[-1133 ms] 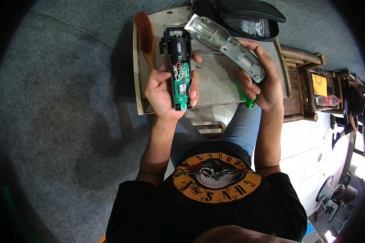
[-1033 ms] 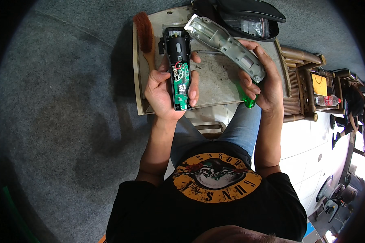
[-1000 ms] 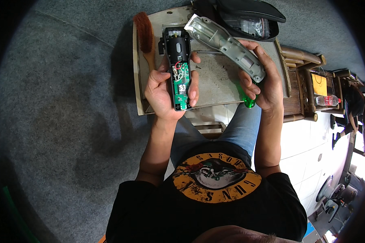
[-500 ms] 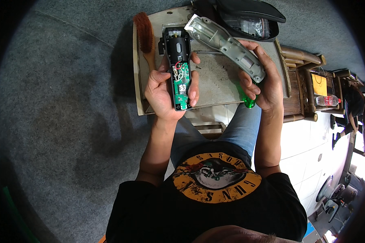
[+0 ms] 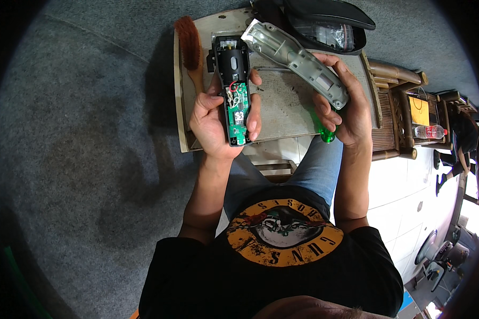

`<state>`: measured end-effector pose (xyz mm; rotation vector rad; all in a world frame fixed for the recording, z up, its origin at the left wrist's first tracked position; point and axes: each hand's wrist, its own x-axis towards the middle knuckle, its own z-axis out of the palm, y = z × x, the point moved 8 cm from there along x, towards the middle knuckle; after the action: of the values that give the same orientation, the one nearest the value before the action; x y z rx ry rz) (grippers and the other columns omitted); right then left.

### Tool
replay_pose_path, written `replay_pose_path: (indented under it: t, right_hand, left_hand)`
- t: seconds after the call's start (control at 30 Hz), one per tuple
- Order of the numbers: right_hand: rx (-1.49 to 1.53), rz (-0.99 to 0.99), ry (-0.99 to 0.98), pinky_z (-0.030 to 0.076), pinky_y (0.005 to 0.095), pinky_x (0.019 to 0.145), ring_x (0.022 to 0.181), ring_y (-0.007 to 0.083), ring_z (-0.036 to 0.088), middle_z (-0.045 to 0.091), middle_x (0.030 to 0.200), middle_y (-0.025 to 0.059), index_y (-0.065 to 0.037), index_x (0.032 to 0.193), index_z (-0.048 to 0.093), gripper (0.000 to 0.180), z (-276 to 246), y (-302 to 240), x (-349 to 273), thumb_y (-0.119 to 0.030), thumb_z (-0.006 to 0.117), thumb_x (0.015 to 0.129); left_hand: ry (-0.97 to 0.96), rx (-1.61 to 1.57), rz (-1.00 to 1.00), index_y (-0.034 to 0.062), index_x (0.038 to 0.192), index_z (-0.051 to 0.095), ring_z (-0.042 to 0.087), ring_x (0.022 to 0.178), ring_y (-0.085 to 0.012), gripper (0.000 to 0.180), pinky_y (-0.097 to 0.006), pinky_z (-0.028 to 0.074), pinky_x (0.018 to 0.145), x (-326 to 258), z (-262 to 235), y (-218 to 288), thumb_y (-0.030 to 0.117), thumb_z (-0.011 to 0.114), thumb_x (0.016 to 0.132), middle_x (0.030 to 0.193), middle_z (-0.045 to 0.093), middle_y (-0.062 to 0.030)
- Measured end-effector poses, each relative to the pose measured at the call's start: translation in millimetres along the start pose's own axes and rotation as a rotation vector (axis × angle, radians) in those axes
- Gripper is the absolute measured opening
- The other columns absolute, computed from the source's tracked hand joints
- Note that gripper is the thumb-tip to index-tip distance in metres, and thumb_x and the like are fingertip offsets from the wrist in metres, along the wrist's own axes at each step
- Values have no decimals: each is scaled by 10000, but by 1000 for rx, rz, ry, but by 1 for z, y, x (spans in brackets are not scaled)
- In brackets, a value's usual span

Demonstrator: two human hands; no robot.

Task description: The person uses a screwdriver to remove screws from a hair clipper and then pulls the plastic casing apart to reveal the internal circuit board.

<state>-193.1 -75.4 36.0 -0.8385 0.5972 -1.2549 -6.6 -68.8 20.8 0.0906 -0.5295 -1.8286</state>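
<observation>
In the upper middle of the frame, the opened body of a hair clipper point(image 5: 233, 87) is held in the left hand point(image 5: 214, 119), its fingers curled around the black housing so that the green circuit board point(image 5: 240, 113) and its thin wires face upward. To the right of it, the detached grey cover point(image 5: 298, 58) is gripped by the right hand point(image 5: 346, 109), fingers closed along its lower end; a green screwdriver handle point(image 5: 324, 130) is pinned under the same palm. Both parts are held above a pale worn board point(image 5: 282, 101) lying over the knees, with a reddish brush point(image 5: 189, 37) at its upper left edge and a dark case point(image 5: 330, 16) at the top.

The step in hand is judged to be the mating or parting of cover and body. It would be done well if the cover were kept parallel to the housing, the red and white wires kept inside the edge so that none is pinched, and the board left untouched by fingertips.
</observation>
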Motion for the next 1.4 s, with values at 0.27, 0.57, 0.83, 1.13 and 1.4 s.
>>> replay_pose_path:
  t: [0.27, 0.57, 0.83, 1.13, 1.4]
  right_hand:
    - [-30, 1, 2, 338, 180, 295, 342, 40, 334, 556, 595, 81, 36, 1383, 495, 475, 1, 0, 1, -320, 330, 1116]
    - [-10, -4, -6, 341, 179, 295, 339, 40, 339, 559, 596, 85, 45, 1386, 489, 478, 1, 0, 1, -317, 332, 1116]
    - [-19, -2, -2, 340, 182, 296, 340, 43, 336, 551, 591, 83, 33, 1391, 491, 478, 1, 0, 1, -325, 338, 1114]
    - [-28, 5, 2, 338, 184, 296, 341, 44, 328, 549, 588, 80, 32, 1385, 492, 481, 1, -1, 0, -331, 329, 1114]
    - [-29, -3, 0, 341, 183, 294, 340, 42, 330, 550, 590, 81, 40, 1387, 487, 483, 1, 0, 0, -328, 330, 1114]
  left_hand:
    - [3, 13, -13, -7, 1394, 434, 598, 554, -274, 537, -359, 492, 365, 1, -1, -1, 242, 406, 919, 1224, 527, -305]
    - [-71, 11, -13, -19, 1419, 452, 584, 583, -262, 554, -346, 526, 413, 1, 1, 0, 230, 476, 925, 1251, 495, -274]
    - [-86, 4, -13, -9, 1420, 453, 587, 593, -263, 545, -352, 532, 425, 1, 2, -1, 234, 471, 932, 1257, 488, -271]
    - [-91, -3, -17, 4, 1421, 470, 592, 605, -264, 538, -361, 542, 444, 1, 2, -1, 219, 462, 928, 1261, 488, -272]
    - [-89, -10, -17, -5, 1417, 469, 591, 600, -263, 539, -358, 546, 442, 1, 3, -1, 220, 465, 927, 1252, 488, -274]
